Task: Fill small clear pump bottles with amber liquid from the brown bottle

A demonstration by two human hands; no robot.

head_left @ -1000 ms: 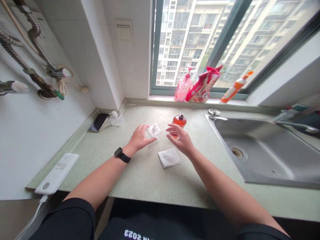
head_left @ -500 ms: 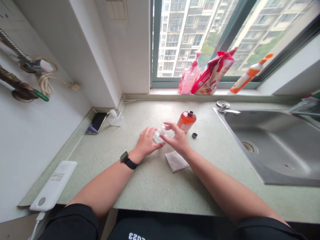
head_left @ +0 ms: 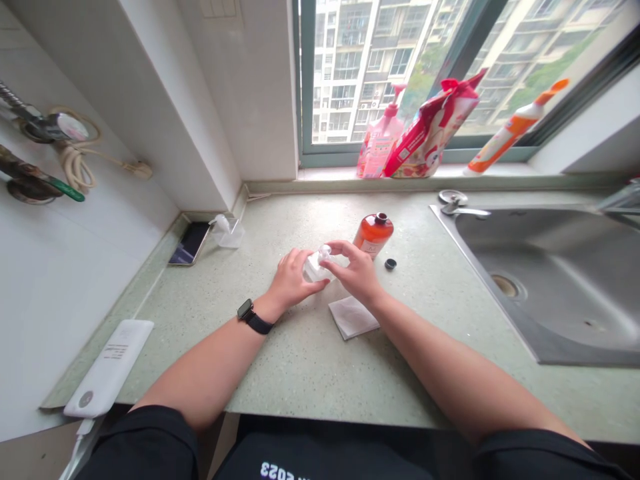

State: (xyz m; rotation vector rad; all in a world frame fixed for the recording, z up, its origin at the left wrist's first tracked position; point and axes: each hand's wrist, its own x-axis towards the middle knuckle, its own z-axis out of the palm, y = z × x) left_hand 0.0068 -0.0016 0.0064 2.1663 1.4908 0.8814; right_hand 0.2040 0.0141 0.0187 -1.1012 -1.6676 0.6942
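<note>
The right hand (head_left: 357,272), apart from the clear bottle (head_left: 312,269) a second ago, now pinches its top; the left hand (head_left: 294,277) wraps its side, so one seems to steady while the other works. The bottle is mid-worktop (head_left: 280,357). Near it: one orange bottle (head_left: 374,235), one black cap (head_left: 391,265), one folded tissue (head_left: 352,317). Farther left, one phone (head_left: 190,243).
</note>
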